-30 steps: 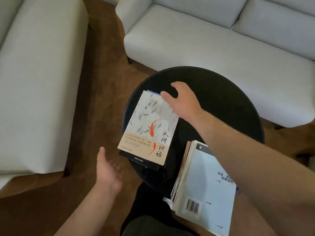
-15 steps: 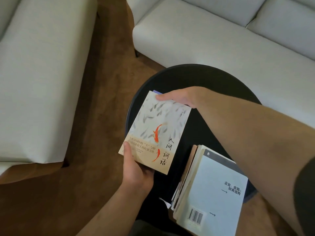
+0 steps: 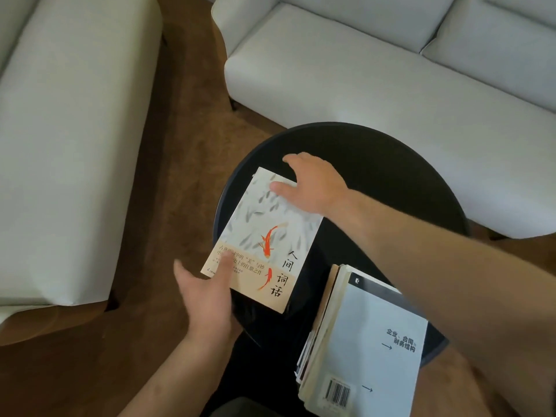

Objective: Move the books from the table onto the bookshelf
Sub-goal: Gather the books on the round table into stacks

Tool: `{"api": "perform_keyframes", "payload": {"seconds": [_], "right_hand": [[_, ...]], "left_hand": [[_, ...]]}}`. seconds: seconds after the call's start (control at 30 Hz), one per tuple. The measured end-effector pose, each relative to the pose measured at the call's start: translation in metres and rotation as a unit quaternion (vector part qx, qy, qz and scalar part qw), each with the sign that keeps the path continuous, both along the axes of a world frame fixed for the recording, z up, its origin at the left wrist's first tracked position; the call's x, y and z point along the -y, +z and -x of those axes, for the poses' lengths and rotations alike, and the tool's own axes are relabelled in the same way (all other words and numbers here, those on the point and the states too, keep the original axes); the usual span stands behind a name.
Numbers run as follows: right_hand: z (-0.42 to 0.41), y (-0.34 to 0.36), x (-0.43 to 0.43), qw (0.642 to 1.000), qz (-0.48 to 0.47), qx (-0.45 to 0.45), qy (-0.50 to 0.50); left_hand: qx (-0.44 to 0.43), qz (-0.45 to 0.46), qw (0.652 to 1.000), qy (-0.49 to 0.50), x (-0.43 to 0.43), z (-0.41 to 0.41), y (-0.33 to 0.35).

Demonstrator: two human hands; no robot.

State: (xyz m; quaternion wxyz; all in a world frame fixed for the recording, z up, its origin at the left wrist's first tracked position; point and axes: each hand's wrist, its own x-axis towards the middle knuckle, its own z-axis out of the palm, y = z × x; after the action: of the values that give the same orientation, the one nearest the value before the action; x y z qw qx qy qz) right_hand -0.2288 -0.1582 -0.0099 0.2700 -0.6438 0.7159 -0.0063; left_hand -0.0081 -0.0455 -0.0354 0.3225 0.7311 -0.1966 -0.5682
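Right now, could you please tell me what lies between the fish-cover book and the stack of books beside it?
Nothing: the head view shows only a bare strip of black table between the fish-cover book and the stack.

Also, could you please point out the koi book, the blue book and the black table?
koi book (image 3: pixel 264 239), head view, cover centre
blue book (image 3: pixel 370 341), head view, cover centre
black table (image 3: pixel 391 176), head view, bare top

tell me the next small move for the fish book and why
Probably firm up both hands' hold on the fish-cover book and lift it off the black table: the right hand reaches over its far edge with its thumb on the cover, the left hand touches its near corner.
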Motion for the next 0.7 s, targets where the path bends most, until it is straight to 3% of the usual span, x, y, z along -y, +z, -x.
{"api": "perform_keyframes", "payload": {"seconds": [0.07,0.13,0.4,0.5,0.7], "right_hand": [[-0.006,0.0,-0.024,0.996,0.074,-0.049,0.021],[-0.007,-0.006,-0.047,0.997,0.056,-0.058,0.02],[-0.01,0.009,-0.142,0.991,0.09,0.024,-0.096],[-0.002,0.023,-0.206,0.973,0.109,0.057,-0.195],[0.016,0.012,-0.311,0.933,0.032,0.053,-0.356]], "left_hand": [[0.076,0.055,0.989,-0.115,0.004,-0.012,0.0],[0.091,0.068,0.979,-0.168,0.008,-0.017,-0.001],[0.118,0.087,0.97,-0.193,0.007,-0.018,0.0],[0.105,0.105,0.972,-0.181,0.002,-0.016,0.004],[0.126,0.112,0.968,-0.188,-0.006,-0.017,0.005]]}}
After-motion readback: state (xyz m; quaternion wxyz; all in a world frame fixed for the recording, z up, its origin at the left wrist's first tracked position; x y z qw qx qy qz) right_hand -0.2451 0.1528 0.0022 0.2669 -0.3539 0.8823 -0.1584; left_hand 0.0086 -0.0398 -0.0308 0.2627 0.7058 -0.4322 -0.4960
